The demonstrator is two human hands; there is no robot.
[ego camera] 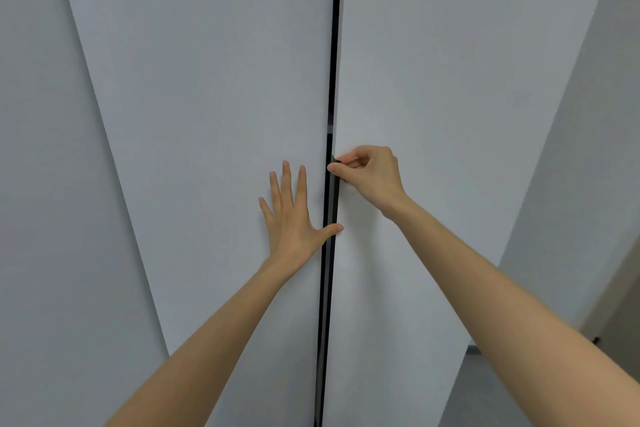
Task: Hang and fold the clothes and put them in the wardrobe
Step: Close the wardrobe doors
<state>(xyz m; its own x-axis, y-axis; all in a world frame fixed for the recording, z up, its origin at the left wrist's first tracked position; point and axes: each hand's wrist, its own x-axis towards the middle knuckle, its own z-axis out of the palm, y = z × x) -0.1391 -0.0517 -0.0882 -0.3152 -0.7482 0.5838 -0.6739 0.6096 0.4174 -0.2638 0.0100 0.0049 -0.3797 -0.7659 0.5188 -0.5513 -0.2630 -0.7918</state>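
Two tall pale grey wardrobe doors fill the view, the left door (214, 97) and the right door (450, 80), with a narrow dark gap (334, 45) between them. My left hand (292, 215) lies flat on the left door with fingers straight and the thumb reaching across the gap. My right hand (370, 172) has its fingers curled and pinches the dark handle strip (333, 194) on the inner edge of the right door. No clothes are in view.
A pale wall (588, 149) stands to the right of the wardrobe. A strip of grey floor (485, 385) shows at the lower right. Another grey panel (41, 184) lies left of the doors.
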